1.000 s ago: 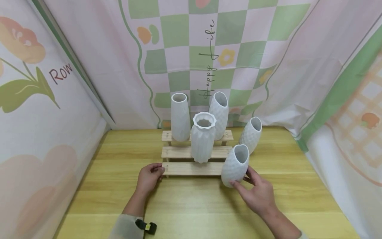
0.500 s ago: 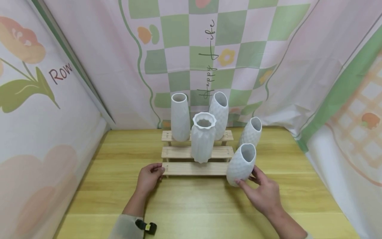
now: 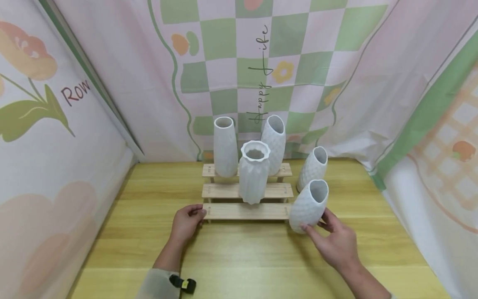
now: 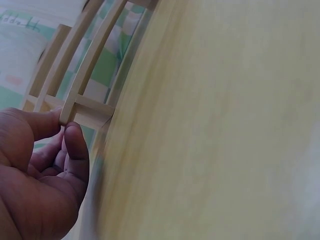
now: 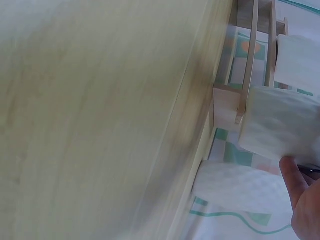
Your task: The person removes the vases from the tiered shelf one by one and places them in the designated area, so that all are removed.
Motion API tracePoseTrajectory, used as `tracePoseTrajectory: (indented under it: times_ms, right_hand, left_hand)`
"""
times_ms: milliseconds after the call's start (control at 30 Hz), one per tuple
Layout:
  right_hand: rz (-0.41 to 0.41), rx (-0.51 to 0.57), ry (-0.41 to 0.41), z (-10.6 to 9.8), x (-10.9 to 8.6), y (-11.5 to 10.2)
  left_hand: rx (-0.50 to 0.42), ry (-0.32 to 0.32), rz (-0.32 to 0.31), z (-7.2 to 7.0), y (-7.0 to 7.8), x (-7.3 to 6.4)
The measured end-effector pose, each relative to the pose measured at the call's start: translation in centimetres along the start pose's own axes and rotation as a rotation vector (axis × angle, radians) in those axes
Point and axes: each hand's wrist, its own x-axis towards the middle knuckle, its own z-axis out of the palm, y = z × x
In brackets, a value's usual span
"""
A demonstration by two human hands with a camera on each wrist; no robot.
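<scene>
My left hand [image 3: 186, 224] pinches the left end of the lowest board of a three-step wooden display stand [image 3: 242, 211]; the left wrist view shows thumb and fingertips [image 4: 75, 142] on that board's end. In my right hand [image 3: 337, 245] is a white textured vase [image 3: 306, 214] with a slanted mouth. It leans to the right, just off the right end of the lowest board, its thumb on the front. The right wrist view shows the vase [image 5: 275, 122] raised off the table. The far side of its grip is hidden.
A ruffled-rim vase [image 3: 254, 178] stands on the middle step. A tall vase [image 3: 225, 149] and a slant-mouthed vase [image 3: 274, 145] occupy the top step. Another textured vase [image 3: 313, 168] is on the table [image 3: 239, 257] to the stand's right. Printed curtains [image 3: 157, 108] surround the table.
My right hand has carried the vase to the right, from over the lowest board's right end to just beyond it, with slightly more lean. My left hand and the stand have stayed put.
</scene>
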Motion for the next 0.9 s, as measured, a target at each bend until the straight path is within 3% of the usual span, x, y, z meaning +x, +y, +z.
tracePoseTrajectory:
  times_ms: [900]
  right_hand:
    - [0.086,-0.056,0.012,-1.6,0.5,2.4]
  left_hand:
    - [-0.005,-0.004,0.007,-0.1,-0.3,0.1]
